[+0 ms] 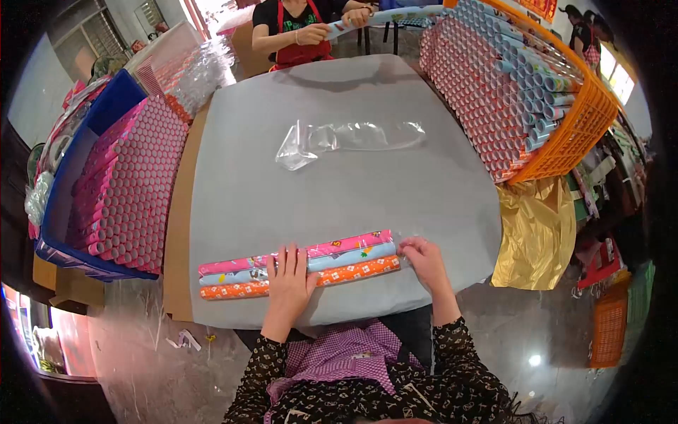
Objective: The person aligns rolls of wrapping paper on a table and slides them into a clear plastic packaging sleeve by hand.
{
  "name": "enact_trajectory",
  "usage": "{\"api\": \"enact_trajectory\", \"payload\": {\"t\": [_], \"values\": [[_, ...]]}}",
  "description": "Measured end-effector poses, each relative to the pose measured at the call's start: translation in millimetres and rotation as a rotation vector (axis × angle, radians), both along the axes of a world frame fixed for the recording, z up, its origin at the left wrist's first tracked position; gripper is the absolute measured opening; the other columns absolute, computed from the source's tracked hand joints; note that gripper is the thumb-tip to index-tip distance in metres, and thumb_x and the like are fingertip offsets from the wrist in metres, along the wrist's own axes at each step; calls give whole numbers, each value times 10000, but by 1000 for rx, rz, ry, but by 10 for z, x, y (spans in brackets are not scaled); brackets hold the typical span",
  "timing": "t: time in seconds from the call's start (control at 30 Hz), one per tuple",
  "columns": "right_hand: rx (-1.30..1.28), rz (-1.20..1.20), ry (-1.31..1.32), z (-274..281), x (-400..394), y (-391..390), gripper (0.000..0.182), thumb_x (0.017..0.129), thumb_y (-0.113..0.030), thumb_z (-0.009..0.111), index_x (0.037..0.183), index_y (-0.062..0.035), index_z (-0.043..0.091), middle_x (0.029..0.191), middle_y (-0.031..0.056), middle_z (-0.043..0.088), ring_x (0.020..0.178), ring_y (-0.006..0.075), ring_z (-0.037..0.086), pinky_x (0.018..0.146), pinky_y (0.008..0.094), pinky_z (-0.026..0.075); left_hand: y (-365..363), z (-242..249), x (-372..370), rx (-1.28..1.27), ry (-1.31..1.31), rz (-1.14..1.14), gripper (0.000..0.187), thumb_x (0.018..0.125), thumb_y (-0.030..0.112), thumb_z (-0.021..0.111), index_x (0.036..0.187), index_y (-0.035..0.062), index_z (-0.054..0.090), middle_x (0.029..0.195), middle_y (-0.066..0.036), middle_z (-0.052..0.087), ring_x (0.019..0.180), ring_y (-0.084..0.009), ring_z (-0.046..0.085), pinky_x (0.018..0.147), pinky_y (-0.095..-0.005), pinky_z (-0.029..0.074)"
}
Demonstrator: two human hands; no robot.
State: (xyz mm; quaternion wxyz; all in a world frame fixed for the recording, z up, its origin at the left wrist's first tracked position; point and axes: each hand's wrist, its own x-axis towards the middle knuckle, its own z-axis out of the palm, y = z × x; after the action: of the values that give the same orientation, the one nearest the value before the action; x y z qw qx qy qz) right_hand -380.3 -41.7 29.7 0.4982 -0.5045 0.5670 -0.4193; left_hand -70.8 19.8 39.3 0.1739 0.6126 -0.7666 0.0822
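Note:
Three patterned paper rolls lie side by side near the table's front edge: a pink roll (pixel 339 245), a light blue roll (pixel 353 257) and an orange roll (pixel 360 272). They appear to sit in a clear plastic sleeve (pixel 397 240), whose loose end shows at the right. My left hand (pixel 289 283) rests flat across the rolls, left of their right half, with its fingers stretched out. At their right end, my right hand (pixel 424 261) has thumb and fingers pinched together on the sleeve's end. Farther back on the table lies another clear plastic sleeve (pixel 367 136), crumpled at its left end.
A grey-covered table (pixel 339 191) lies before me. At left stands a blue crate (pixel 53 244) packed with pink rolls; at right, an orange crate (pixel 590 120) holds blue and orange rolls. Gold sheeting (pixel 533 237) hangs beside the table. Opposite, a person (pixel 296 35) handles a blue roll.

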Motion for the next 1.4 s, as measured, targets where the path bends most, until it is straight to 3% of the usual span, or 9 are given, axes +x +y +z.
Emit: {"api": "enact_trajectory", "payload": {"t": [0.33, 0.47, 0.53, 0.7, 0.8, 1.13, 1.2, 1.23, 1.4], "values": [[-12, 47, -75, -157, -23, -70, 237, 907, -64, 569, 1080, 48, 687, 824, 63, 690, 784, 130, 630, 743, 262, 499, -31, -50, 14, 25, -17, 13, 582, 888, 341, 610, 1343, -6, 499, 1415, -215, 475, 1321, -399, 419, 1106, -575, 261], [-90, 83, 200, -52, -24, -64, 255, 922, -150, 579, 1062, 34, 687, 757, 35, 646, 723, 105, 592, 681, 260, 483, -52, -78, 14, -28, -33, -1, 542, 909, 329, 574, 1328, -9, 510, 1386, -224, 502, 1286, -395, 454, 1096, -572, 273], [-81, 89, 198, 69, 23, -49, 271, 909, -171, 606, 1054, 45, 687, 721, 22, 621, 681, 85, 553, 626, 260, 452, -43, -48, 22, 12, -63, 13, 564, 906, 347, 579, 1347, 0, 517, 1432, -208, 481, 1328, -381, 438, 1101, -574, 287], [-54, 165, 383, 192, 70, -101, 302, 868, -234, 652, 887, 65, 688, 631, 3, 509, 620, 67, 458, 555, 271, 373, -61, -88, 38, -11, -106, 10, 575, 902, 362, 588, 1355, 16, 509, 1429, -191, 487, 1333, -360, 441, 1100, -586, 277], [10, 152, 379, 230, 112, -115, 324, 849, -257, 669, 857, 66, 686, 611, 5, 485, 615, 68, 441, 545, 278, 357, -70, -67, 28, 3, -109, 14, 574, 901, 361, 591, 1358, 24, 506, 1427, -185, 489, 1333, -351, 444, 1103, -583, 272], [8, 168, 336, 177, 146, -173, 338, 860, -266, 666, 762, 57, 644, 630, -39, 513, 630, 51, 453, 544, 266, 345, -49, -64, 2, -1, -73, 83, 590, 861, 359, 634, 1332, 20, 525, 1418, -180, 501, 1324, -341, 462, 1093, -581, 296], [65, 235, 412, 198, 93, -243, 324, 860, -256, 662, 730, 37, 619, 629, -41, 506, 628, 50, 446, 547, 263, 338, -46, -59, 29, 22, -10, 37, 586, 910, 378, 564, 1363, 11, 503, 1441, -175, 488, 1354, -328, 442, 1121, -566, 255], [57, 256, 440, 165, 45, -273, 321, 859, -255, 662, 712, 25, 609, 627, -45, 497, 623, 50, 438, 545, 263, 330, -57, -70, 30, -29, -7, 35, 594, 852, 377, 630, 1301, -4, 550, 1391, -195, 527, 1307, -344, 485, 1087, -583, 313], [97, 282, 501, 273, 103, -252, 319, 857, -254, 663, 672, -5, 589, 608, -56, 455, 598, 52, 405, 535, 271, 307, -42, -115, 39, -73, 52, 63, 572, 843, 376, 626, 1259, -14, 584, 1373, -210, 539, 1319, -345, 472, 1093, -584, 304]]}}
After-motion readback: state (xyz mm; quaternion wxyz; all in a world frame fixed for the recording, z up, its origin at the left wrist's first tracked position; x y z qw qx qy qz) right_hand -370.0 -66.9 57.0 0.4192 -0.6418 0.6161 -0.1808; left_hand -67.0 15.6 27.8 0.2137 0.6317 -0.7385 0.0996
